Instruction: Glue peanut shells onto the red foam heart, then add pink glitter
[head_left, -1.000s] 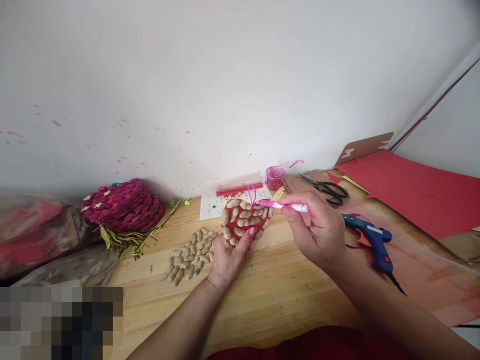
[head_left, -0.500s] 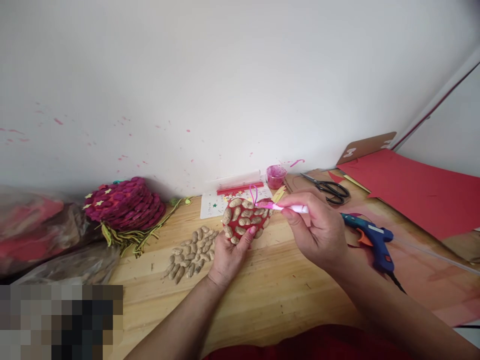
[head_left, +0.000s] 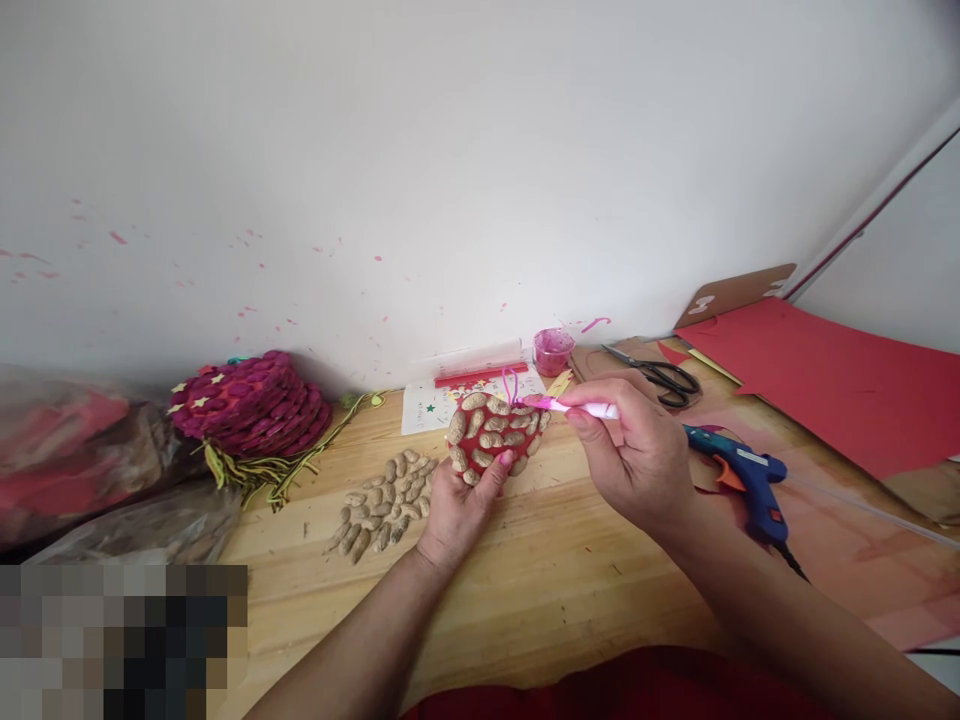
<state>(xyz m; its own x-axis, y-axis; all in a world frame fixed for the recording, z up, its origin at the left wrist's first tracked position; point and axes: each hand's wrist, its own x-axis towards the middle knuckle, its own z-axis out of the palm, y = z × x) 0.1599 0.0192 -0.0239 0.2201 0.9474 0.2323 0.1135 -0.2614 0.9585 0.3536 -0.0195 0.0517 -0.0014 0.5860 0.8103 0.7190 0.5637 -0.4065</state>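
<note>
My left hand (head_left: 469,500) grips a red heart-shaped piece (head_left: 517,465) by its lower edge, thumb on the front. Peanuts in their shells (head_left: 493,440) cover its face, and a pink loop (head_left: 511,383) rises from its top. Between the thumb and fingers of my right hand (head_left: 634,445) is a white-handled paintbrush (head_left: 589,409). Its pink-wet bristles meet the top of the heart near the loop. Behind the heart stands a small tub of pink paint (head_left: 553,352). Loose peanuts (head_left: 386,505) lie on the wood to the left of my left hand.
At the left, a stack of magenta-painted pieces with stars (head_left: 251,410) sits beside plastic bags (head_left: 67,450). To the right lie black-handled scissors (head_left: 667,380), a blue glue gun (head_left: 750,480) and red sheets (head_left: 847,380). A paper with stars (head_left: 416,415) is near the wall.
The brush tip has shifted slightly up and right along the heart's top edge, where pink now shows on a peanut. The heart has moved slightly right in my left hand.
</note>
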